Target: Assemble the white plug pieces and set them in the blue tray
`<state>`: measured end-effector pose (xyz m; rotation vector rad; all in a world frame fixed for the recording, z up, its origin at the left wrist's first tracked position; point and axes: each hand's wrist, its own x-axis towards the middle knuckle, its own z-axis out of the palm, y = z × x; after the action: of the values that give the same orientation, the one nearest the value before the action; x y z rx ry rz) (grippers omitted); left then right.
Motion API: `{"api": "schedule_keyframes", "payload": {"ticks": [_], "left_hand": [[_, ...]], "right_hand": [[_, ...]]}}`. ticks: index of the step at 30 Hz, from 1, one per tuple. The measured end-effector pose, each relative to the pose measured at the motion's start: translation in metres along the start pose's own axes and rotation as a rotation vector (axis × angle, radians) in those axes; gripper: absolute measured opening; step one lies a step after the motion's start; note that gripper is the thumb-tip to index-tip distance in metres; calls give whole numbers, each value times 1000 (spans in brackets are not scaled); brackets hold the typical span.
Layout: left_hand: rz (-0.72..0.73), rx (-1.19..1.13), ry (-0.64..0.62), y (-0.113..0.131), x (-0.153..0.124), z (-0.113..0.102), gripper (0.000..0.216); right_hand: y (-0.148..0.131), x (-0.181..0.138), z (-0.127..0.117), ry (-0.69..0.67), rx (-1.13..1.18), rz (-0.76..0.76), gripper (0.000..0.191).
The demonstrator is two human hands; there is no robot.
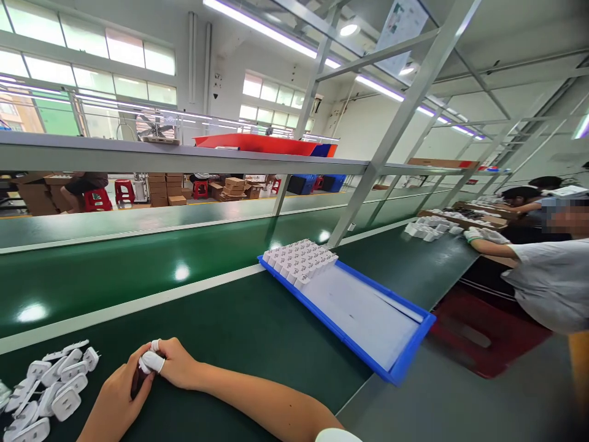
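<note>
My left hand (115, 399) and my right hand (177, 362) meet at the near edge of the dark green bench. Both are curled around a small dark item (137, 383) that I cannot make out. White finger cots (151, 361) cover my right fingertips. A pile of white charger plugs (46, 390) lies just left of my left hand. Farther right, a blue tray (400, 362) holds rows of white plugs (300, 261) at its far end.
A green conveyor belt (138, 264) runs past the bench, under a grey metal shelf (184, 161). A co-worker in a grey shirt (547, 279) leans over the bench at right, gloved hand (485, 236) near more white plugs (430, 230). Cardboard boxes and red stools stand beyond.
</note>
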<state>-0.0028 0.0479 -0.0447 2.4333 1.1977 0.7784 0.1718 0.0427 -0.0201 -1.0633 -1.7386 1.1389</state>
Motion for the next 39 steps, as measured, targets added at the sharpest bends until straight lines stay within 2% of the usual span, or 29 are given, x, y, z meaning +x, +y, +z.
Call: {"api": "schedule_keyframes", "payload": {"ticks": [5, 10, 16, 24, 32, 39], "left_hand": [[-5, 2, -12, 2, 0, -2, 46], [1, 6, -12, 2, -1, -3, 46], [1, 7, -4, 1, 0, -2, 45], [14, 7, 18, 5, 1, -5, 39], [6, 8, -2, 4, 0, -5, 38], [-2, 10, -8, 5, 1, -4, 38]], "right_hand": [[-3, -2, 0, 13, 32, -23, 18], [-5, -2, 0, 2, 20, 17, 20], [-5, -1, 0, 2, 51, -50, 19], [-5, -1, -1, -7, -27, 36, 21], [-2, 0, 0, 5, 28, -33, 20], [-3, -1, 0, 12, 62, -1, 20]]}}
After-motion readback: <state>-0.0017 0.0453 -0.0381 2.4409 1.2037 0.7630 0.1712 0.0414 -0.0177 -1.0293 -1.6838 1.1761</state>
